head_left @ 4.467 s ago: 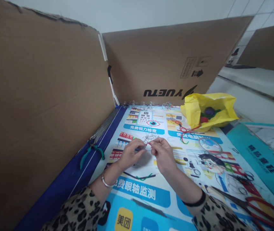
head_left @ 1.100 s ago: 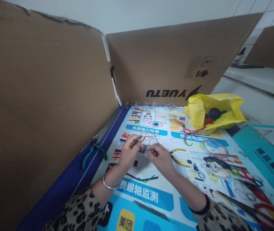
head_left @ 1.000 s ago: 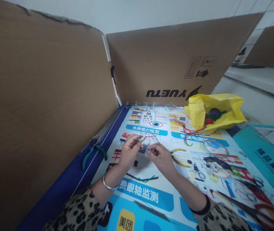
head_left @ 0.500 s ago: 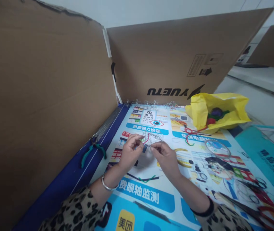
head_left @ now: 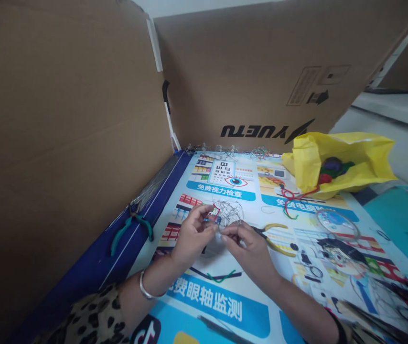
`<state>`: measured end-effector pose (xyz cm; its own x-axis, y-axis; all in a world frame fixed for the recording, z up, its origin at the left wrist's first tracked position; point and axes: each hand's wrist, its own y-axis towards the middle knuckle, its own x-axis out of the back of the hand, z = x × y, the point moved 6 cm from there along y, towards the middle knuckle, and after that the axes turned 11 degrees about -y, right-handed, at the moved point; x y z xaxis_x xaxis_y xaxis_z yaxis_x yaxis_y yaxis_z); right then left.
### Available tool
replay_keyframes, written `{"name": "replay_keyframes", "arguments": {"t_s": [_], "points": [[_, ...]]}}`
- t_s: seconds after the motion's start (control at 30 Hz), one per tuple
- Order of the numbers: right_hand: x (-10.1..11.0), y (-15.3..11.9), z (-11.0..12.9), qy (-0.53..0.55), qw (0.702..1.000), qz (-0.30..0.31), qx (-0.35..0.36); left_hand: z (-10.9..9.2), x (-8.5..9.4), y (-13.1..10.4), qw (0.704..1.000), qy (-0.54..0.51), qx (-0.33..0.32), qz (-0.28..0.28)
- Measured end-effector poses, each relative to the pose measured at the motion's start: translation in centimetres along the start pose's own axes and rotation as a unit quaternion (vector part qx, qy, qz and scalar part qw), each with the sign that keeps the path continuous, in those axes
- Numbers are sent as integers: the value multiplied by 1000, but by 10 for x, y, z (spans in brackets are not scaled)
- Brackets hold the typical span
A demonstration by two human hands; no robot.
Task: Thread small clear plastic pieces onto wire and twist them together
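Note:
My left hand [head_left: 194, 235] is closed, thumb and fingers pinching a small piece of thin wire with a red strand [head_left: 217, 210] on it. My right hand [head_left: 249, 244] is closed too, its fingertips pinched near the same wire, just right of the left fingertips. What exactly lies between the right fingertips is too small to make out. Just beyond the hands is a tangle of thin wire [head_left: 230, 212]; whether it is joined to the held piece I cannot tell. Beside my right hand lie pliers with yellow handles [head_left: 279, 243], partly hidden by the fingers.
Teal-handled pliers [head_left: 132, 227] lie at the left edge, below a bundle of straight wires [head_left: 157, 177]. A yellow bag [head_left: 354, 157] with coloured yarn stands at right. Scissors [head_left: 372, 320] lie lower right. Cardboard walls [head_left: 254, 71] enclose the back and left.
The camera view has shifted slightly. My fingertips are a little closer together, the red strand sits nearer my left fingers, and more of the yellow-handled pliers shows.

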<state>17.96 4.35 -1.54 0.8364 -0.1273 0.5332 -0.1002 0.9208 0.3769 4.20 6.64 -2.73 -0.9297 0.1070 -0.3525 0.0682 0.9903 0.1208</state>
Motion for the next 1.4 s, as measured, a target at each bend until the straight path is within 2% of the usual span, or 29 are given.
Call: {"name": "replay_keyframes", "arguments": {"t_s": [0.3,0.6,1.03,1.23,1.4], "points": [[13,0,-15,-10,999,-18,-49,13,9,-1,995,-67,68,1],[9,-4,-30,38,992,-9,-122,20,8,1,983,-129,125,26],[1,-5,-21,62,994,8,-94,17,8,2,985,-133,106,35],[4,-6,-21,31,995,-16,-95,15,5,0,985,-122,111,41],[3,-7,-21,39,996,-10,-83,15,5,-2,987,-111,106,41]]}}
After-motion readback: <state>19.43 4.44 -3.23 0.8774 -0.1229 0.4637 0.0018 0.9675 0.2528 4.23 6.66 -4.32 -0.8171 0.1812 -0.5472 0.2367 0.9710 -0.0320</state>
